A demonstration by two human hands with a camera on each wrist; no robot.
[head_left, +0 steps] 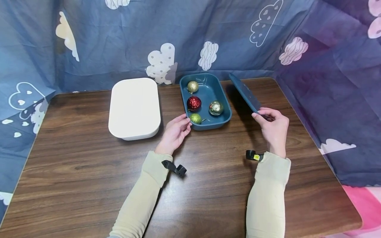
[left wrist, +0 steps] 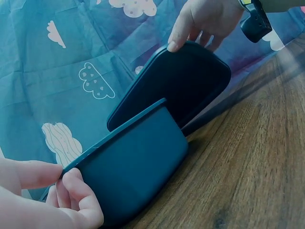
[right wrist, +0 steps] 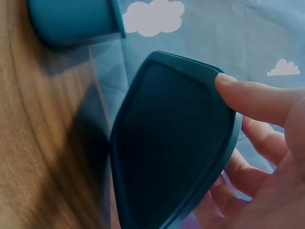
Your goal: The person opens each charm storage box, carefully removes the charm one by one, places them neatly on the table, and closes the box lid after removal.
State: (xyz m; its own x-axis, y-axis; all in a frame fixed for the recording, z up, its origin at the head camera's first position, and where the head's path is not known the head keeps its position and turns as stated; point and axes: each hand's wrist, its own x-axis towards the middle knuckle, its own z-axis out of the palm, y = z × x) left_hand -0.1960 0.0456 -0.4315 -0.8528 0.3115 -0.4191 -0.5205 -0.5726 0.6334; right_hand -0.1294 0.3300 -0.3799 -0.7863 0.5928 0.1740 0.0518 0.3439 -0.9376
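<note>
A blue rectangular container (head_left: 211,126) stands uncovered at the back of the table. Inside lie a gold glitter ball ornament (head_left: 192,86), a red one (head_left: 194,103), a shiny pale gold one (head_left: 216,108) and a green one (head_left: 195,118). My left hand (head_left: 176,134) pinches the container's near left rim between thumb and fingers, seen closely in the left wrist view. To the right, my right hand (head_left: 275,127) grips the near edge of the blue lid (head_left: 245,94), thumb on one face and fingers behind. The lid is tilted steeply, apart from the container.
A white container with a white lid (head_left: 135,107) stands left of the blue one. The brown wooden table (head_left: 89,185) meets a blue cloud-patterned cloth (head_left: 119,43) behind and at the right. Pink fabric (head_left: 361,201) shows past the right edge.
</note>
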